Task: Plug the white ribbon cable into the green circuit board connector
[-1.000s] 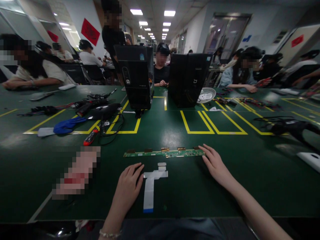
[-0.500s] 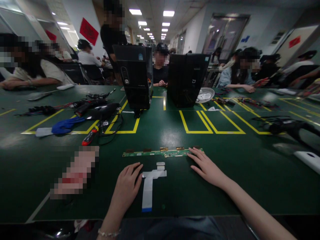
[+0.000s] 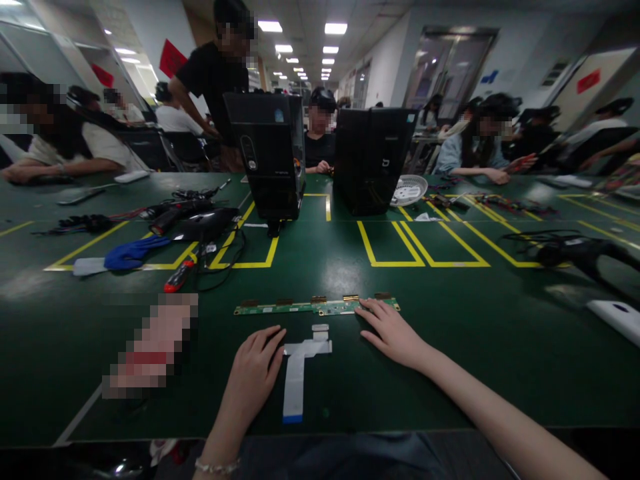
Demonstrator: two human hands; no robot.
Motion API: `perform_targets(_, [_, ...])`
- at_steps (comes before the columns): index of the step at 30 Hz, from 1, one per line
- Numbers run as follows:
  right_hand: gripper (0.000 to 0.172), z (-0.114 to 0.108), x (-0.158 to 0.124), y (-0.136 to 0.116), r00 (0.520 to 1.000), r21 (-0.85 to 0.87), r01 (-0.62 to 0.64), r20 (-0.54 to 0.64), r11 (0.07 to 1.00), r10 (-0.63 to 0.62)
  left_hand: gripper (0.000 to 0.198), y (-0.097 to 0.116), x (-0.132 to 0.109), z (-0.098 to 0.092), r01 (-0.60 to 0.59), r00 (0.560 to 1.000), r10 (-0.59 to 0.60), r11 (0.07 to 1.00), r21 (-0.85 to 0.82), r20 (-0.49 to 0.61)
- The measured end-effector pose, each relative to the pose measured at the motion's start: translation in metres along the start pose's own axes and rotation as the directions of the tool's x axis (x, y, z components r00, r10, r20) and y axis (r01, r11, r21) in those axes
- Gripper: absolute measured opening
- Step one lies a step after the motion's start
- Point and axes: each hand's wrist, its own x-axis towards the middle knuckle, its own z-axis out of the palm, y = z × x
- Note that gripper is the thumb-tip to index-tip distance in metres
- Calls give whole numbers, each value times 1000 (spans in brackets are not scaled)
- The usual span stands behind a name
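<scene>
A long narrow green circuit board [image 3: 300,307] lies across the green table [image 3: 450,347] in front of me. My right hand [image 3: 393,331] rests flat with its fingers stretched out, the fingertips touching the board's right part. Just below the board lies a white flat ribbon cable [image 3: 297,370] with a blue end. My left hand [image 3: 255,370] lies on the table at the cable's left edge, fingers loosely extended and touching its upper end. Neither hand holds anything.
Two black computer cases [image 3: 270,157] [image 3: 373,157] stand behind yellow floor-tape boxes. A red-handled screwdriver [image 3: 177,275], a blue glove [image 3: 133,253], black tools and cables lie left. A white fan grille [image 3: 410,189] sits behind. Other people sit around the table; one stands at the back.
My right hand slid left along the circuit board, and the board shifted a little to the left with it. My left hand stayed put. The standing person leaned over.
</scene>
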Motion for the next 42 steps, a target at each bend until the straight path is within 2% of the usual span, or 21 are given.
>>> perform_targets(5, [48,5,9,-21,1000,-19,-13,-22,1000,13,33,4,0,-1,-71,997,71,997,-38,8])
perform_targets(11, [49,12,3,-38,999,16,11,-51,1000,-11,33,39,4,6,-182,981,186,981,-71,54])
perform_targets(15, [49,10,0,-36,999,47,27,-47,999,-25,36,60,7,13,-183,980,187,981,-63,71])
perform_targets(21, [48,10,0,-30,999,61,28,-28,998,-26,35,75,9,21,-193,971,200,979,-64,133])
perform_targets(28, [46,11,-2,-26,999,59,11,-31,998,-9,39,97,9,29,-208,972,211,977,-44,106])
perform_targets(35, [45,10,-3,-26,999,64,-12,-32,998,15,40,102,12,35,-193,978,192,981,1,82])
perform_targets(42, [45,12,-3,-24,1000,59,-15,-18,998,16,42,102,14,35,-176,979,173,984,11,107])
